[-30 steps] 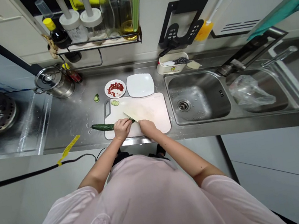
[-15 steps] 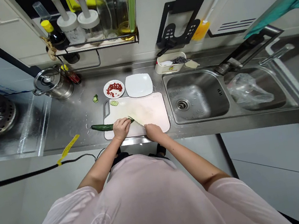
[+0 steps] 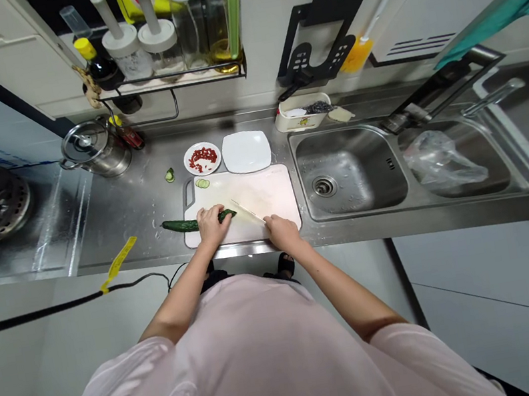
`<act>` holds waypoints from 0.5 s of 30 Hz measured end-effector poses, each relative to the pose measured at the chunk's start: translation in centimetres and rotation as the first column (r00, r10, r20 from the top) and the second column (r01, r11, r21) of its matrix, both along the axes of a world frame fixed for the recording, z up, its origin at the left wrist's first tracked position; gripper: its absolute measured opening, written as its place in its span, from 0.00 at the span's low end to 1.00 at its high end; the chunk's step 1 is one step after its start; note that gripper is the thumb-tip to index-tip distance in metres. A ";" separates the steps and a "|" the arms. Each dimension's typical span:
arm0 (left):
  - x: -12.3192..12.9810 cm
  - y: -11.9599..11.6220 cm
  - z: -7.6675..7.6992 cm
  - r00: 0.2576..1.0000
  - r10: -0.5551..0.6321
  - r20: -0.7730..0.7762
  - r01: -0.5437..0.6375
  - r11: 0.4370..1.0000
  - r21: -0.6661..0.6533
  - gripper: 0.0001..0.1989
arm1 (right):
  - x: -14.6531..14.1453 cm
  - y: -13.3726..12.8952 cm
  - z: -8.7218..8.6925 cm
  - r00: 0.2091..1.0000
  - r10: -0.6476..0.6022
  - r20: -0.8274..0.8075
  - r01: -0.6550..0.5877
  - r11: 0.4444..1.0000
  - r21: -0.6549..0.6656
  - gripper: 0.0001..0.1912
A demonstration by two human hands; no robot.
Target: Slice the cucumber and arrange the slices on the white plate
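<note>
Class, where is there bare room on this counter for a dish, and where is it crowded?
Bare steel counter lies between pot and cutting board; the board's right part, beside the knife, has room. Crowded: the round plate, square plate, left hand and right hand.

Dark green cucumber [image 3: 180, 225], whole-skinned, lies roughly horizontal at the lower left of a white cutting board [image 3: 263, 188], its left end sticking out past the board edge. Left hand [image 3: 212, 226] sits on top, fingers curled over it, cut end poking out to the right. Right hand [image 3: 283, 232] grips a kitchen knife [image 3: 248, 211] at the board's lower right edge, handle hidden in the fist, thin blade angled up-left, tip just beside the cucumber, not touching. Pale cucumber slices [image 3: 202, 183] lie near the board's top left corner, one more cucumber piece [image 3: 169, 174] off the board, up and left of it
</note>
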State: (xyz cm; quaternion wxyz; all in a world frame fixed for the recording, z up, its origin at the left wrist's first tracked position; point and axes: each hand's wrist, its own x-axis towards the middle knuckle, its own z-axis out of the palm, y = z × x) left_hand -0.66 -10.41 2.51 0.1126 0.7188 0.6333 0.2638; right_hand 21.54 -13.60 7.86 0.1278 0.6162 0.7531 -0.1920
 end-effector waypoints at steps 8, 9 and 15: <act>-1.0 0.6 1.2 0.987 0.111 0.120 -0.111 0.994 -0.007 0.12 | 0.9 -0.2 0.7 0.998 0.011 0.063 -0.021 0.986 0.168 0.19; -1.2 0.9 1.3 0.974 0.144 0.175 -0.144 0.990 -0.017 0.12 | 1.0 -0.2 0.8 0.998 0.012 0.059 -0.024 0.981 0.192 0.20; -1.0 2.4 3.1 0.907 0.110 0.406 -0.062 0.990 -0.129 0.14 | 1.3 -0.2 0.9 0.999 0.024 0.028 -0.031 0.958 0.284 0.23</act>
